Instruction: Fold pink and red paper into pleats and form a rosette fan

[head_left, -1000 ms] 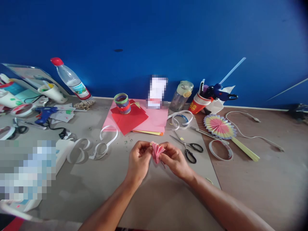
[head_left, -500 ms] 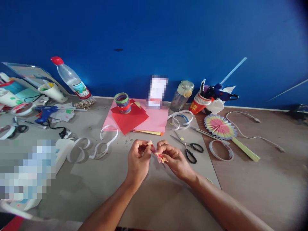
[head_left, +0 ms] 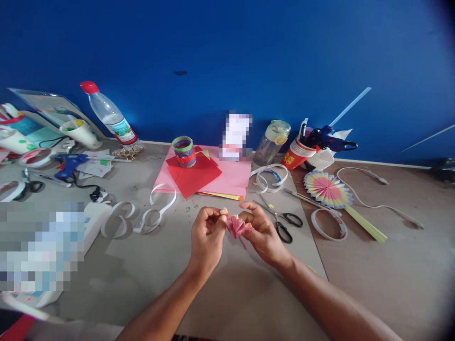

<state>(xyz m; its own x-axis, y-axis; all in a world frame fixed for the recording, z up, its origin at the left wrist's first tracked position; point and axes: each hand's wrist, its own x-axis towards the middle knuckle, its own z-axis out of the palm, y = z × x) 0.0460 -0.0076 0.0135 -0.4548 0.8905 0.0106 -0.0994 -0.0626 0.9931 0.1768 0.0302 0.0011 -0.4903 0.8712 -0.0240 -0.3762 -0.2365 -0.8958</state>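
Observation:
A small pleated paper piece (head_left: 237,227), pink with yellow edges, hangs above the table between both hands, its folds fanned out. My left hand (head_left: 209,234) is closed, pinching its left end between thumb and fingers. At the right end, my right hand (head_left: 263,235) holds the folds with the thumb against them, its index finger lifted and the other fingers curled behind. Scissors (head_left: 284,225) with black handles lie just beyond my right hand. A finished-looking pleated paper fan (head_left: 327,188) in pink, yellow and white, with a yellow stick, rests farther right.
Behind the hands, red paper (head_left: 194,177) and a colourful tape roll-like cup (head_left: 184,152) sit on pink sheets (head_left: 236,177). White strip coils (head_left: 152,219) lie left. A clear bottle (head_left: 272,142), red paper cups (head_left: 297,154), a utility knife (head_left: 309,200) and a blue glue gun (head_left: 71,165) stand or lie around.
The pleated paper has spread wider, showing more pink folds. My right index finger has lifted off it and the right fingers have opened a little. The left pinch stays.

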